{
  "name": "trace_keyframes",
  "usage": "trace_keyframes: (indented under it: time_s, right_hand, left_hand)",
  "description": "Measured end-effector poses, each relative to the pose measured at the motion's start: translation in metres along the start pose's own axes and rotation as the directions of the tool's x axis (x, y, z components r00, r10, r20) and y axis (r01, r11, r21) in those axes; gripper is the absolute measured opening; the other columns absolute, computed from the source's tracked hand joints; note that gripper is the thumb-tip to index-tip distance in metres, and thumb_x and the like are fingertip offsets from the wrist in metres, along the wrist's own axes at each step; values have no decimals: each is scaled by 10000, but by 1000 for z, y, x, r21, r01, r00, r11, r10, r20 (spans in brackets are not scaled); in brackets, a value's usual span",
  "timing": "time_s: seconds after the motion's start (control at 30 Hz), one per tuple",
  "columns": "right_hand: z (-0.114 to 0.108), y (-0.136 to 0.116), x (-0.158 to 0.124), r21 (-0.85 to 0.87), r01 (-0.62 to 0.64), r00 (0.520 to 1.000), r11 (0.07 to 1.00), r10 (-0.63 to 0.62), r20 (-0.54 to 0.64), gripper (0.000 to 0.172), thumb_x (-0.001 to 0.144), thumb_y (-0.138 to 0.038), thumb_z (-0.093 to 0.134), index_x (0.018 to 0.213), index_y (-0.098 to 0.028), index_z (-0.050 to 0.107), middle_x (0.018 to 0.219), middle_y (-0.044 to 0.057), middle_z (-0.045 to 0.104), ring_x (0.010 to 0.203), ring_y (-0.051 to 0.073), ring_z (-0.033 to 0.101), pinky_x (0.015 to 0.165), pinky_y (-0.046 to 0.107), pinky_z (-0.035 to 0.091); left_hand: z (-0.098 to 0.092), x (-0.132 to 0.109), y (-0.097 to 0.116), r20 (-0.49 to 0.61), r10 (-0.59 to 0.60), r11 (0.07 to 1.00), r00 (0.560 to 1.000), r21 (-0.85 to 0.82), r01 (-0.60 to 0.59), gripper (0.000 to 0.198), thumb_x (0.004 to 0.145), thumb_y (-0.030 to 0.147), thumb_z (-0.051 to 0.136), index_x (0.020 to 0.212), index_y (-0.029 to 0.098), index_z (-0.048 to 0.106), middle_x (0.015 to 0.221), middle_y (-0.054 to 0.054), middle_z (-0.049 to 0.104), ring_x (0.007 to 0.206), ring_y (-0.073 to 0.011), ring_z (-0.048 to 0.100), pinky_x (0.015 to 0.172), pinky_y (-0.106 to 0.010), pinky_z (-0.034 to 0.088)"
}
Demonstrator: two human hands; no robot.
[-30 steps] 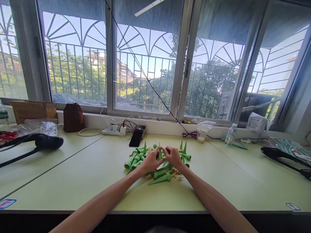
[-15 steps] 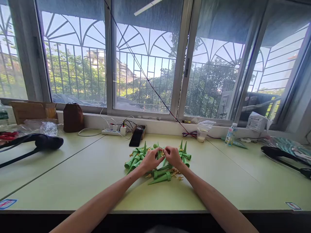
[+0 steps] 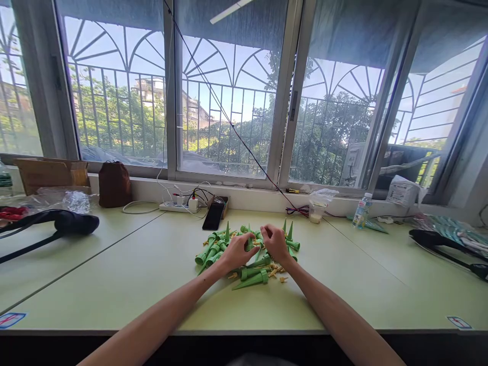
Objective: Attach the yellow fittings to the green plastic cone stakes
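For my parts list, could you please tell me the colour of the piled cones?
The cones are green; head view.

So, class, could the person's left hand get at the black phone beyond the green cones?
Probably yes: the left hand is at the green cones, and only bare table lies between them and the black phone.

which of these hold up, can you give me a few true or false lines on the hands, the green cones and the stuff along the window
1. The left hand and right hand are both at the pile of green cone spikes. True.
2. The black phone lies right of the pile. False: it sits behind and left of it, near the power strip.
3. A plastic bottle stands upright at the right. True.
4. The brown pouch is at the desk's right end. False: it is at the left, by the cardboard box.
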State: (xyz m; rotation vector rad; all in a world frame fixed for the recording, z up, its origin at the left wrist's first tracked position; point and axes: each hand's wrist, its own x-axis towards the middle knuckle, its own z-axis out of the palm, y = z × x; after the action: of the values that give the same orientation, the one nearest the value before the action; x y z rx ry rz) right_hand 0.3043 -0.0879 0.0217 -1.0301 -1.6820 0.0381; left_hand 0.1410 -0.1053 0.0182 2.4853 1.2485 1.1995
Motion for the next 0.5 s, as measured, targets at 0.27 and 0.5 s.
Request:
trace_keyframes:
  time_s: [0.27,0.5]
  right_hand:
    - [-2,-1,2,-14,-13,999,1000,13,-48,383,906,-383,421,640,-165,590,554,8,564,507,121,445,534,242,276]
    - [-3,1,3,-50,-18,997,999,14,-78,411,915,-403,408,613,-176,571,523,2,531,485,124,412,522,251,265]
  left_hand:
    - [-1,-1,5,40,55,998,998,-18,-54,408,745,392,645,1095,182,626,727,-11,625,650,-158,558,645,-275,429]
    - [2,-1,2,18,82,996,996,-35,-82,436,757,318,637,1175,202,597,944,-68,672,807,-200,608,751,-312,477]
